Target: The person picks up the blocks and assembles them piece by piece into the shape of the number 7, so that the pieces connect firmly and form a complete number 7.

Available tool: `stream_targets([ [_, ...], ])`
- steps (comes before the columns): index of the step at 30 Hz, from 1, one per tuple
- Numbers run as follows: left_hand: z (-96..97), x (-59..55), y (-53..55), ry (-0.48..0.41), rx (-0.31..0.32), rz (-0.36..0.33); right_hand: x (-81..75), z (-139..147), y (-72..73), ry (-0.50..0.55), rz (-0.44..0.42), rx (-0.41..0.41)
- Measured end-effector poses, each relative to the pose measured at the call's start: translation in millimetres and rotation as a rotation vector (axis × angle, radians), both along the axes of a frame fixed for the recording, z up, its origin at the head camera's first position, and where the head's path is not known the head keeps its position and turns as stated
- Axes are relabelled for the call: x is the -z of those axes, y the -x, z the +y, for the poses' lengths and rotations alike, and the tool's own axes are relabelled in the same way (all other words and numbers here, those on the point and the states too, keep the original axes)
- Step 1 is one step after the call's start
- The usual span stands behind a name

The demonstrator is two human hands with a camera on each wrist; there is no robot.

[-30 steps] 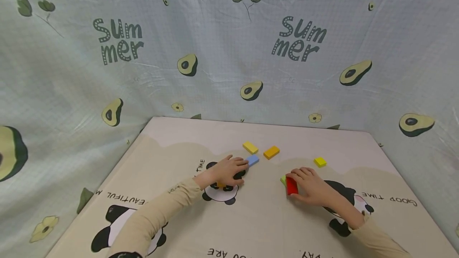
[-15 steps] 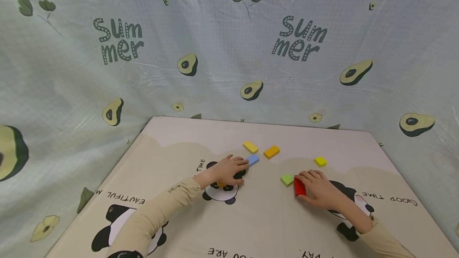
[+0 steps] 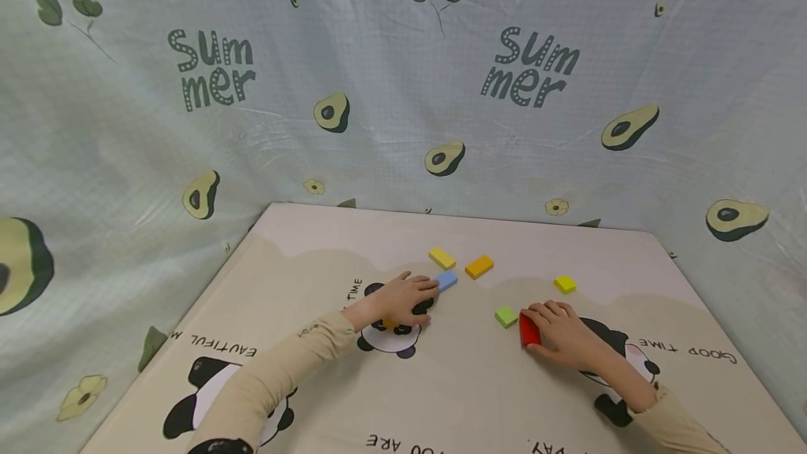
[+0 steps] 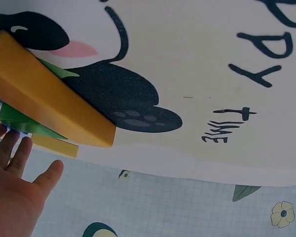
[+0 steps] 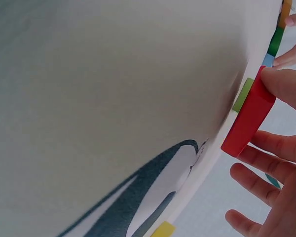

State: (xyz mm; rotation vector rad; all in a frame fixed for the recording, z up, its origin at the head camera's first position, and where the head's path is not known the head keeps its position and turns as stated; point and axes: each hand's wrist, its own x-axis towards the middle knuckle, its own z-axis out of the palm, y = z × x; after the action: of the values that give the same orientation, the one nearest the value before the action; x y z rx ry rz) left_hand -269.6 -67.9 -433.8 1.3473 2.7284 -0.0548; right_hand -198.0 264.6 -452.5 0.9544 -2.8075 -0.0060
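Observation:
My right hand [image 3: 563,335] pinches a red block [image 3: 529,330] between thumb and fingers, which also shows in the right wrist view. Just left of the red block lies a light green block [image 3: 506,316]. My left hand [image 3: 398,298] stays low over the printed panda, its fingers spread and their tips right at a blue block [image 3: 447,280]. Close by in the left wrist view are an orange block [image 4: 49,91] and a dark green block [image 4: 27,122]; in the head view the hand mostly hides them.
Beyond the hands lie a pale yellow block [image 3: 442,258], an orange-yellow block [image 3: 480,267] and a small bright yellow block [image 3: 565,284]. A panda-printed cloth covers the table [image 3: 454,384]. An avocado-print curtain [image 3: 378,40] stands at the back and sides.
My right hand has drawn the red block to the right, uncovering the light green block, and has slowed since. The left hand has kept its place.

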Motion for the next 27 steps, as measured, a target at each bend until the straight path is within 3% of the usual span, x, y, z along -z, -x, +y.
stream_targets([
  [18,0.2,-3.1,1.0,0.003,0.013,0.005,-1.9,7.0,-1.4,-0.015,-0.040,0.011],
  [27,2.2,-1.7,8.7,0.007,0.028,0.065,-8.8,9.8,-0.7,-0.020,-0.048,-0.019],
])
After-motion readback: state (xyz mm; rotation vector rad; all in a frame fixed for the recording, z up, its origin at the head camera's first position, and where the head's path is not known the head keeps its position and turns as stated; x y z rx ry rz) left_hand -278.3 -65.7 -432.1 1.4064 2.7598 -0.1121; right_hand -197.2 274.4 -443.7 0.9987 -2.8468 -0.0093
